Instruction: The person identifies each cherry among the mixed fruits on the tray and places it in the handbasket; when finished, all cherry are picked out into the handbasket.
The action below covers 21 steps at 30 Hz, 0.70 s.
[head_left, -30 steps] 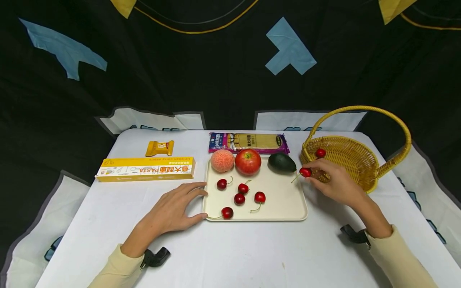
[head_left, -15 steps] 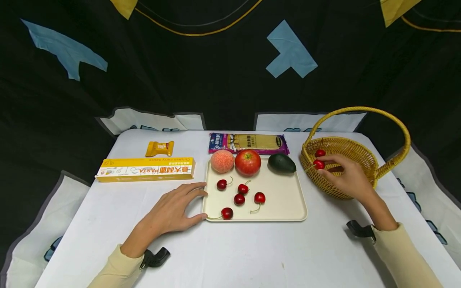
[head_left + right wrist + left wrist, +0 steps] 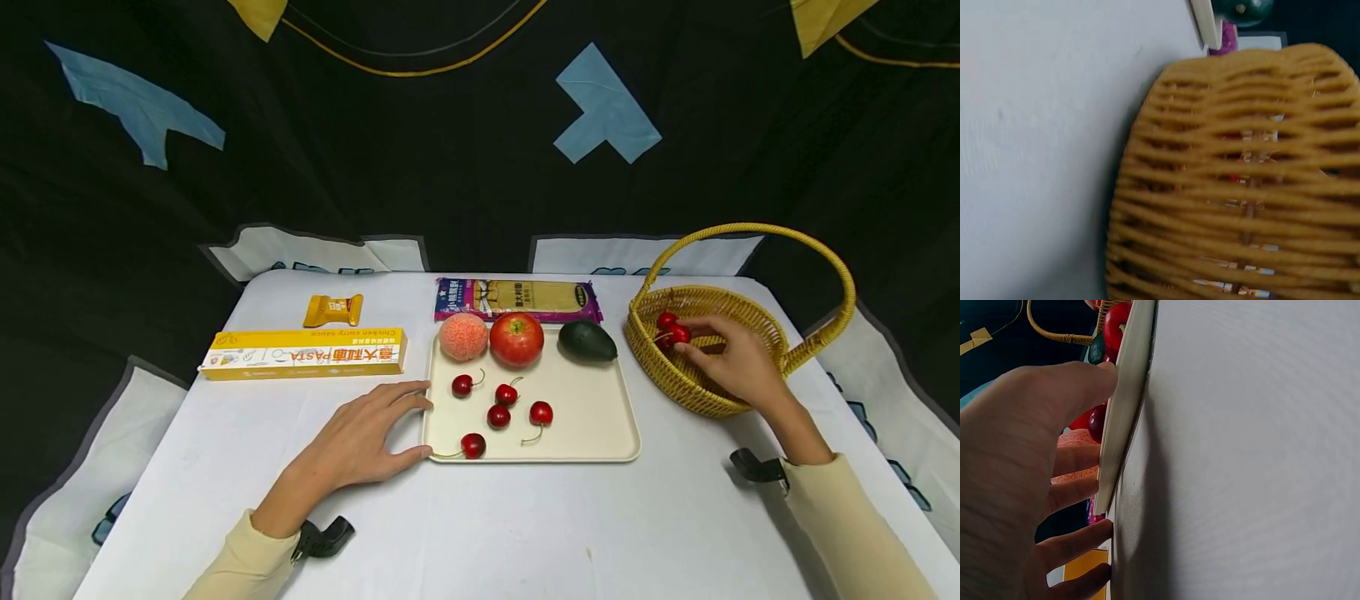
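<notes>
My right hand [image 3: 735,357] reaches over the near rim of a wicker basket [image 3: 723,407] and pinches a red cherry [image 3: 679,334] between thumb and fingers. Another cherry [image 3: 666,319] lies in the basket just behind it. In the right wrist view, the basket's woven wall [image 3: 1241,187] hides the fingers. My left hand [image 3: 365,433] rests at the left edge of a cream tray [image 3: 585,433], its thumb and fingertips on the rim. Several cherries [image 3: 498,416] lie on that tray, most with stems. Along its back sit a rough pink peach [image 3: 463,337], a red apple [image 3: 517,339] and a dark avocado [image 3: 587,341].
Behind the tray lies a purple-ended pasta packet [image 3: 525,300]. A yellow and white pasta box [image 3: 303,354] and a small orange wrapped snack [image 3: 333,310] are at the left. The basket's tall handle [image 3: 757,227] arches above it. White cloth covers the table [image 3: 525,533].
My right hand has carried the cherry rightward from between tray and basket, over the rim and into the basket beside the other cherry. My left hand has stayed at the tray's edge.
</notes>
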Tool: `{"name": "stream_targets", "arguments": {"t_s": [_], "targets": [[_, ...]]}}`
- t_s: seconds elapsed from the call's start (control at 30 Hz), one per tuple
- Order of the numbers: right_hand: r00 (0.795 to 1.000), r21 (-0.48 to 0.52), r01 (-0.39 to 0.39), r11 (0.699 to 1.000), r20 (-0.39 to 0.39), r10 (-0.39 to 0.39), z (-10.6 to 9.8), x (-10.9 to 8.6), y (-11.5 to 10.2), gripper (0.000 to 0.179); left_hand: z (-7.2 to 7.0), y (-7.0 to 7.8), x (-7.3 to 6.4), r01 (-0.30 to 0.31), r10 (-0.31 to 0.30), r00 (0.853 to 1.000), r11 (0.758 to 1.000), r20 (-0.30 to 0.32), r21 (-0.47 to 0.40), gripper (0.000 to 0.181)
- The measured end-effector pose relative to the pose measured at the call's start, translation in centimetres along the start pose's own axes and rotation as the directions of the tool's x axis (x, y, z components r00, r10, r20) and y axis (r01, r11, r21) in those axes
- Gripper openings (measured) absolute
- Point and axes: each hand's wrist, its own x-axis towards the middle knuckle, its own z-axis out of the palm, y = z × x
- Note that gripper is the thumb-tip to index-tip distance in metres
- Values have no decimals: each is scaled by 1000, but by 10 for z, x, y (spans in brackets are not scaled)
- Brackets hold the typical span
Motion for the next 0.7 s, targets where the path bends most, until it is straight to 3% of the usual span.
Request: {"name": "stream_targets", "arguments": {"t_s": [0.33, 0.7], "targets": [[993, 2, -92, 996, 79, 91, -4, 12, 14, 41, 1, 0, 0, -2, 2, 1000, 1000, -7, -4, 55], [977, -29, -141, 990, 155, 144, -7, 22, 26, 42, 0, 0, -1, 2, -2, 1000, 1000, -7, -8, 54]]}}
